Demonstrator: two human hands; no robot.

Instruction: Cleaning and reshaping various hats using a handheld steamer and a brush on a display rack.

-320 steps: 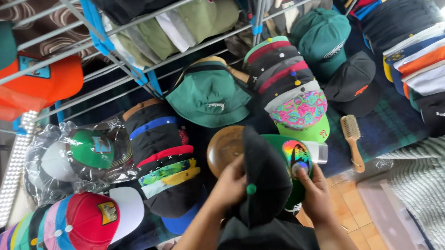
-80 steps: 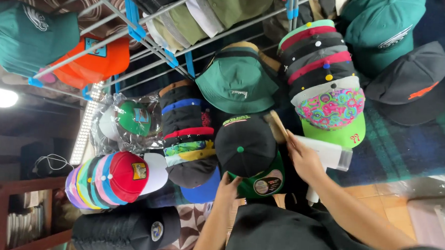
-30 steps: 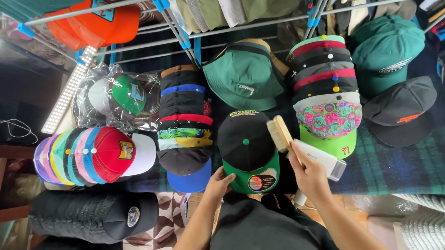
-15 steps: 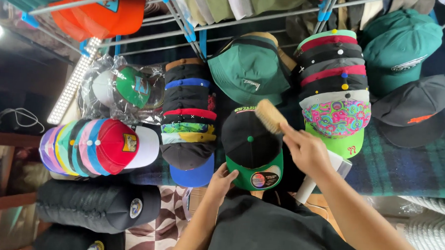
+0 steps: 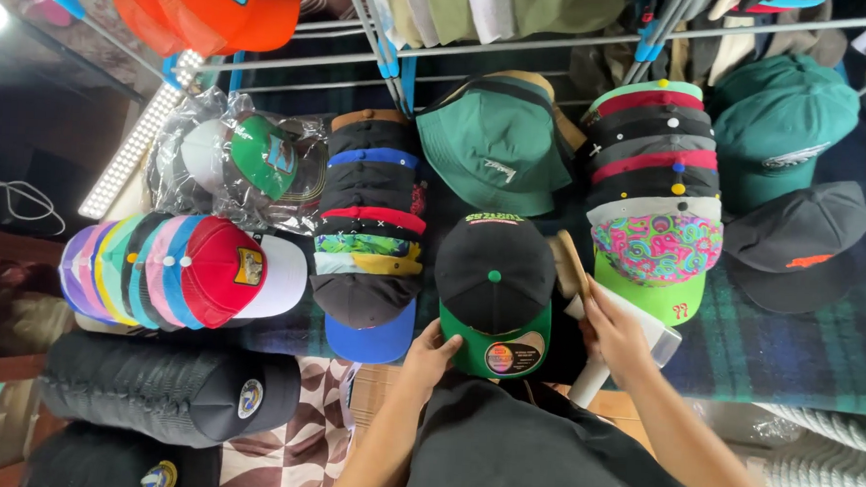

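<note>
The right hand point(image 5: 616, 331) closes round the wooden brush point(image 5: 566, 265), hiding its handle; the brush seems tilted up-left, just beside the black cap point(image 5: 493, 280). The left hand point(image 5: 432, 352) pinches that cap's green brim, which points toward the person; its fingertips are hidden.

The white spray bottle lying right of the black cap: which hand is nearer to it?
Right. The right hand lies over the white spray bottle, holding the wooden brush. The left hand sits across the black cap, at its green brim's left edge.
</note>
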